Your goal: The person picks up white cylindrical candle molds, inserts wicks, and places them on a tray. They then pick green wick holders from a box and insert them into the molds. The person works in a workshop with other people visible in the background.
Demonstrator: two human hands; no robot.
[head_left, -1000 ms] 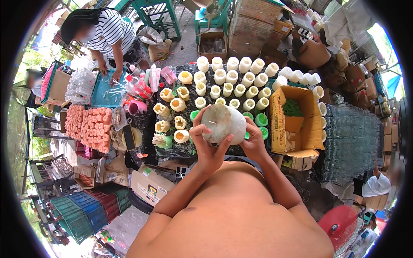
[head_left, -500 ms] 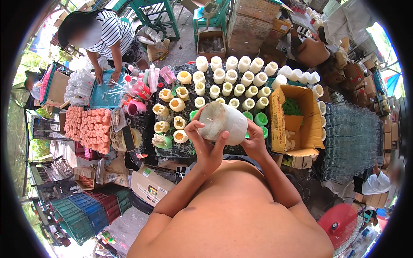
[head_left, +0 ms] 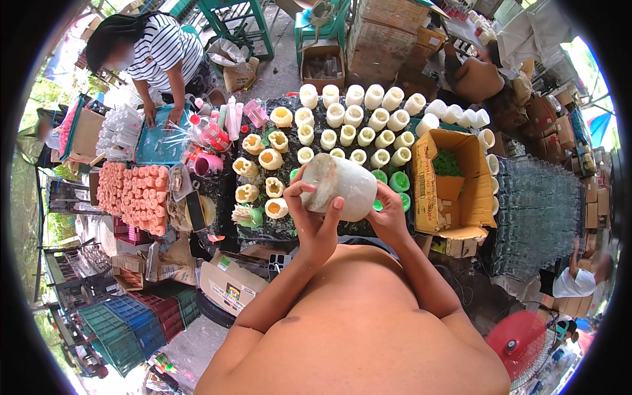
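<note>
A thick grey-white pillar candle (head_left: pixel 349 187) with brownish stains on its end is held tilted above the table's near edge. My left hand (head_left: pixel 313 224) grips its left end, thumb in front and fingers around the far side. My right hand (head_left: pixel 388 220) is closed around its right end, the fingers partly hidden behind it. Beyond the candle stand rows of hollow cream wax cups (head_left: pixel 366 136). Several yellow-lined cups with scalloped rims (head_left: pixel 270 158) are to the left, and green cups (head_left: pixel 399 182) sit close to my right hand.
An open cardboard box (head_left: pixel 424 184) with green pieces inside stands at the right, beside many clear glasses (head_left: pixel 536 210). Orange cylinders (head_left: pixel 141 197) fill the left side. Across the table, a person in a striped top (head_left: pixel 171 52) reaches into a teal tray (head_left: pixel 158 143). A red fan (head_left: pixel 517 345) is at lower right.
The candle has tipped slightly in my hands, so its wick end shows less. The person in the striped top has shifted a little. At the far right, another person's arm has risen.
</note>
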